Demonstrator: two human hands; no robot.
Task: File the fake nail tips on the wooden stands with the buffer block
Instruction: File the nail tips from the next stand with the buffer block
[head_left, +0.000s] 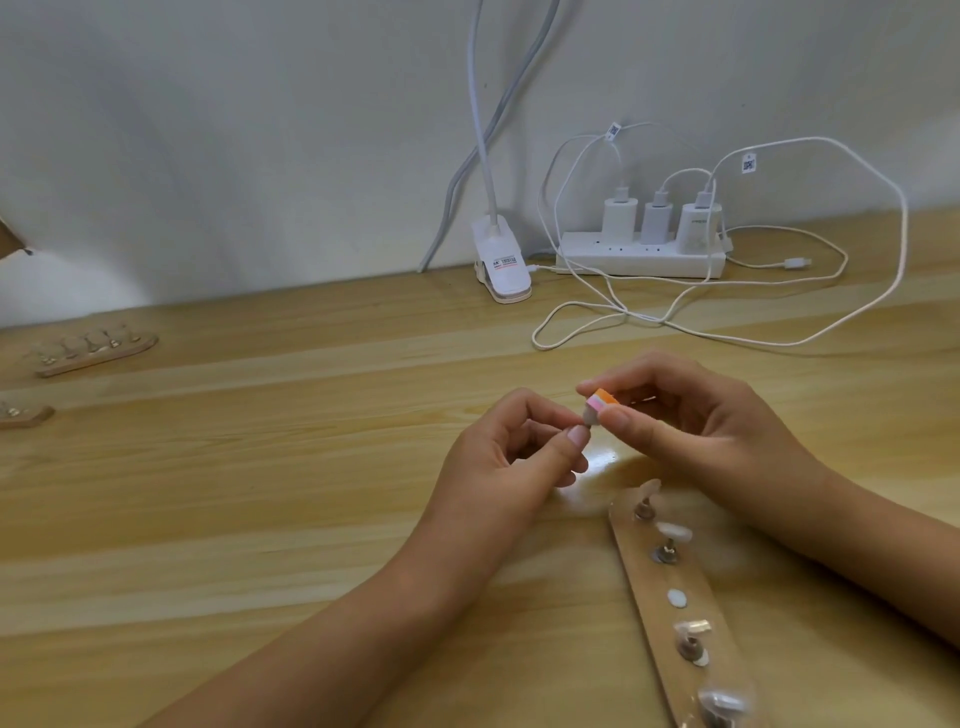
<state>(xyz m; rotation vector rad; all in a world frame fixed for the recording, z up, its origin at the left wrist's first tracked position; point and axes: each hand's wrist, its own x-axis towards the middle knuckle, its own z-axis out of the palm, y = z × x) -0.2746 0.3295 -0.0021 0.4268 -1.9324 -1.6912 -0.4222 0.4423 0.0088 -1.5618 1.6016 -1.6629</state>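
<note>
Above a pale wooden table (260, 493), the left hand (511, 452) pinches a small clear fake nail tip (588, 418). The right hand (691, 421) grips an orange-and-pink buffer block (602, 401) pressed against it. The long wooden stand (649, 587) nearby has one bare spot and four tips mounted. Two more stands (96, 353) wait far left, so the task appears partway through, though which tips are filed is unclear.

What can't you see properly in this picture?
Head view only.
The nail tip is nearly hidden between fingers of the left hand and the buffer block.
The buffer block is mostly covered by fingers of the right hand.
The near wooden stand is cut off by the bottom edge; its tips are blurred.
The far stands are too small; the left edge cuts one.
</note>
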